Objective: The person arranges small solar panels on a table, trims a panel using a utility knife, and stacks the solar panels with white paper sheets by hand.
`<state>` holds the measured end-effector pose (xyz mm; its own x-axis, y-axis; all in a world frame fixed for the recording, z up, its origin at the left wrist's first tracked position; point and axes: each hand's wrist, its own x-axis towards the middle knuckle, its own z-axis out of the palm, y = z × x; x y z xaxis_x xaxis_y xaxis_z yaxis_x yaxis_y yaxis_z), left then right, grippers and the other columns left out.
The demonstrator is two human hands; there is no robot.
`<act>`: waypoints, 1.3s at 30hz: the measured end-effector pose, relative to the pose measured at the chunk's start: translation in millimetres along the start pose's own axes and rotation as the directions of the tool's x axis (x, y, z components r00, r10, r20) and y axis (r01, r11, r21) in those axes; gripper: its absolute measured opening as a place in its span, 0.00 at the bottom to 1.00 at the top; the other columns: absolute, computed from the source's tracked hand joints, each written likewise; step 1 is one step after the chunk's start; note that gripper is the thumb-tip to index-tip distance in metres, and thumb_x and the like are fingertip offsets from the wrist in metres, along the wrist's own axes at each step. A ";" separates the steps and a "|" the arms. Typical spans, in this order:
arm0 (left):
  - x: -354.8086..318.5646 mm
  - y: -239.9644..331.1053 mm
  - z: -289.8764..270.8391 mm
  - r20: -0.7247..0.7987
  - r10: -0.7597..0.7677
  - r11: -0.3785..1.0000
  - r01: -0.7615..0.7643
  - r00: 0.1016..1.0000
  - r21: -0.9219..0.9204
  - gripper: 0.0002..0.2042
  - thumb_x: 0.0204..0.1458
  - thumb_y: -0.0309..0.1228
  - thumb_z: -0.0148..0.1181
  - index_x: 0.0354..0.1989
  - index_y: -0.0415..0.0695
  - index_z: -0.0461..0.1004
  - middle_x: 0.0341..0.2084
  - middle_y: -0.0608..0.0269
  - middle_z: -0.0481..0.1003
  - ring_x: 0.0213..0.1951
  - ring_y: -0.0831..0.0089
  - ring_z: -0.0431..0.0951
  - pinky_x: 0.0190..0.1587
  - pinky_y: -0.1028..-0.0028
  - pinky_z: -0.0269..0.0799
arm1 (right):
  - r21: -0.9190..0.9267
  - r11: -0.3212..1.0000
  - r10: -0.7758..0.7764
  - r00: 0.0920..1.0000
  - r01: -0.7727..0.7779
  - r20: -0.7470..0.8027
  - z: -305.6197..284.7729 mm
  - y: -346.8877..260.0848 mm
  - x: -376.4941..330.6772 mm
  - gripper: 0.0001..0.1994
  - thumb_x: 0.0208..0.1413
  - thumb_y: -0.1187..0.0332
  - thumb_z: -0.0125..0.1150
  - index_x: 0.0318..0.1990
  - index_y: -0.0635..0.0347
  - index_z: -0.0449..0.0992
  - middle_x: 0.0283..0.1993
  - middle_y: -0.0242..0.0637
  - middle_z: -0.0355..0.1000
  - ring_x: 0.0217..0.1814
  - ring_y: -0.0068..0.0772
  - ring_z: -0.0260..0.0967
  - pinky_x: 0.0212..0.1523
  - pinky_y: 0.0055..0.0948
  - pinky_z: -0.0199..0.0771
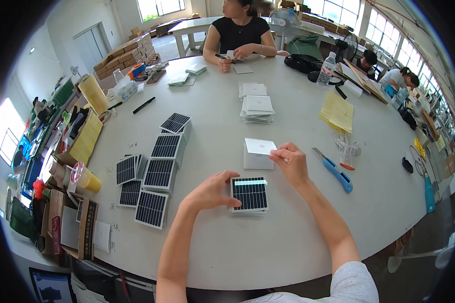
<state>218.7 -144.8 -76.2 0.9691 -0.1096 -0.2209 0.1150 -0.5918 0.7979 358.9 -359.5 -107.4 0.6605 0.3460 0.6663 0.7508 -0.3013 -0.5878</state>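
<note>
My left hand (213, 191) curves around the left side of a small stack of solar panels (249, 195). Its thumb lies at the lower left and its fingers at the upper left corner. The top panel shows dark cells with pale lines and a bright reflection. Beyond it, my right hand (291, 162) pinches the right corner of a thin white square panel (260, 146), which is tilted over a white stack (258, 161). Rows of solar panels (159, 173) stand to the left, dark side up. Farther off are more stacks of white panels (258, 104).
Right of my hand lie a blue-handled cutter (337, 174), a clear plastic piece (347, 149) and yellow paper (337, 112). A cup of yellow drink (86, 178) and cardboard boxes (88, 227) line the left edge. Across the table, another person (241, 38) holds a pen. A bottle (327, 69) stands far right.
</note>
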 end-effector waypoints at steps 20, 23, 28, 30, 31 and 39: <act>-7.4 -3.1 -0.1 -0.010 0.055 0.998 -0.055 0.998 0.035 0.42 0.31 0.34 0.74 0.59 0.44 0.59 0.48 0.54 0.68 0.51 0.63 0.67 0.53 0.68 0.64 | -0.061 0.995 0.097 0.962 -0.084 0.254 1.0 -5.3 -4.7 0.07 0.48 0.68 0.65 0.34 0.59 0.80 0.36 0.39 0.72 0.35 0.35 0.70 0.34 0.29 0.71; -10.6 -4.9 -1.0 -0.025 0.019 1.000 -0.019 1.000 0.018 0.41 0.31 0.34 0.74 0.58 0.44 0.60 0.49 0.55 0.68 0.52 0.63 0.67 0.54 0.68 0.63 | -0.087 0.995 0.081 0.888 -0.047 0.452 10.9 -23.8 -14.6 0.26 0.45 0.48 0.65 0.48 0.53 0.72 0.48 0.41 0.67 0.54 0.42 0.63 0.52 0.39 0.62; -11.7 -0.7 1.4 -0.043 0.080 0.993 -0.076 0.996 0.091 0.38 0.32 0.36 0.72 0.56 0.44 0.62 0.50 0.56 0.67 0.56 0.63 0.64 0.58 0.68 0.61 | -0.220 0.965 0.003 0.828 0.146 0.560 20.5 -53.8 -22.0 0.31 0.47 0.45 0.61 0.54 0.53 0.65 0.52 0.39 0.65 0.60 0.40 0.58 0.57 0.42 0.55; -8.0 2.3 2.8 -0.013 0.058 0.995 -0.057 0.998 0.084 0.37 0.33 0.37 0.72 0.55 0.44 0.62 0.49 0.56 0.67 0.57 0.63 0.62 0.58 0.69 0.61 | -0.450 0.873 -0.038 0.944 0.191 0.327 13.5 -25.5 -9.8 0.24 0.49 0.52 0.61 0.51 0.54 0.68 0.47 0.36 0.67 0.53 0.39 0.62 0.52 0.40 0.57; -7.4 1.9 2.2 -0.020 0.061 0.995 -0.059 0.998 0.080 0.37 0.33 0.37 0.72 0.55 0.44 0.62 0.49 0.56 0.67 0.57 0.63 0.62 0.58 0.69 0.61 | -0.582 0.783 -0.102 0.969 0.219 0.226 9.5 -19.2 -1.8 0.22 0.50 0.54 0.61 0.50 0.54 0.70 0.45 0.35 0.68 0.51 0.38 0.63 0.51 0.40 0.57; -17.6 -7.1 8.2 0.029 0.120 0.975 -0.124 0.992 0.185 0.59 0.23 0.42 0.76 0.66 0.55 0.40 0.59 0.54 0.54 0.63 0.57 0.52 0.63 0.58 0.47 | -0.125 0.957 0.260 0.589 -0.261 0.765 -7.7 -42.8 -1.5 0.27 0.41 0.53 0.70 0.45 0.64 0.73 0.41 0.39 0.69 0.37 0.32 0.68 0.38 0.30 0.69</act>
<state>199.1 -145.2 -82.6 0.9692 -0.2031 -0.1393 -0.0482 -0.7111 0.7015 325.8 -354.0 -79.7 0.5821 0.8054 -0.1119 0.5470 -0.4897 -0.6789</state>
